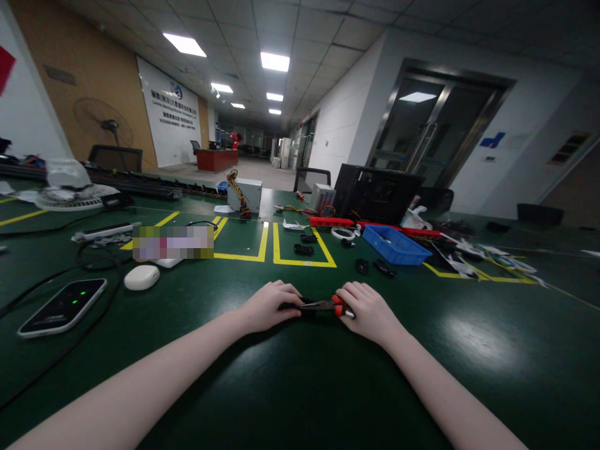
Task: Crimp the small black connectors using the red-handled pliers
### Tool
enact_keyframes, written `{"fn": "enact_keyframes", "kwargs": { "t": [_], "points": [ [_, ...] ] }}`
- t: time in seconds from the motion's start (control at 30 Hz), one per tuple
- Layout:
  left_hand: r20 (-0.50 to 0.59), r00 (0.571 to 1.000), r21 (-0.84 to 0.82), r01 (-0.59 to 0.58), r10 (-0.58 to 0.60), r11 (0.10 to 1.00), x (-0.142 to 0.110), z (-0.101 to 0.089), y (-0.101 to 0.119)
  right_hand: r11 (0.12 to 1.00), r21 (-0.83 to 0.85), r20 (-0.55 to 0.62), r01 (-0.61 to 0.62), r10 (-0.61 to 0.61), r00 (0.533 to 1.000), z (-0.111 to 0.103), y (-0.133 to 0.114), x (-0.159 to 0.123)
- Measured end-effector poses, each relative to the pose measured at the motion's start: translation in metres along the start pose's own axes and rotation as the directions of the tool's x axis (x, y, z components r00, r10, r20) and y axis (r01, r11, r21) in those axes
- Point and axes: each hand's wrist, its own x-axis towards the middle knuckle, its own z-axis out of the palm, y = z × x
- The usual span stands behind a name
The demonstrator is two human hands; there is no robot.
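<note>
pliers point(323, 305): straight ahead of me, near the middle of the green surface point(300, 387), lying roughly level, red handles to the right, slim metal nose pointing left.
right grip point(363, 309): i have it curled round the red handles, fingers closed over them; how hard it squeezes i cannot tell.
left grip point(268, 306): i see thumb and fingers pinched together on a dark piece point(289, 305), with hardly any gap beyond its thickness.
nose and piece: the plier tips reach the left fingertips; whether the jaws bite the dark piece i cannot tell, it is too small and dim from where i watch.
yellow tape point(307, 263): beyond both grips, marking outlines on the surface; black parts point(304, 249) lie inside one of them.
blue tray point(398, 255): farther off and to my right, two loose black pieces point(362, 266) near its left end.
black-faced device point(65, 306): well to my left, lying flat, green lights showing.
white case point(141, 277): rounded, near that device, on the side toward my left grip.
</note>
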Motion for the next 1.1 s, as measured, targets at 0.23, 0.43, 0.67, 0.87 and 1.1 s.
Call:
{"fn": "enact_keyframes", "kwargs": {
  "t": [0.23, 0.43, 0.67, 0.87, 1.1],
  "points": [
    [0.002, 1.0, -0.002, 0.009, -0.009, 1.0, -0.001, 0.0, 0.0, 1.0, 0.002, -0.028, 0.008, -0.008, 1.0, -0.003, -0.002, 0.0],
    [-0.002, 1.0, 0.005, 0.005, -0.005, 1.0, -0.001, 0.001, -0.001, 0.999, 0.002, -0.04, -0.041, 0.041, 0.998, -0.001, -0.001, 0.0],
    [0.001, 1.0, 0.017, 0.007, -0.007, 1.0, 0.0, 0.001, -0.001, 0.998, 0.013, 0.029, -0.055, 0.055, 0.998, -0.001, -0.002, 0.0],
    [-0.007, 1.0, 0.011, -0.005, 0.005, 1.0, -0.001, 0.0, 0.0, 0.994, 0.075, 0.09, -0.078, 0.072, 0.993, -0.007, -0.006, 0.002],
    [-0.026, 1.0, 0.006, -0.015, 0.015, 1.0, 0.0, 0.002, -0.002, 0.974, 0.162, 0.147, -0.159, 0.136, 0.98, -0.012, -0.013, 0.003]
  ]
}}
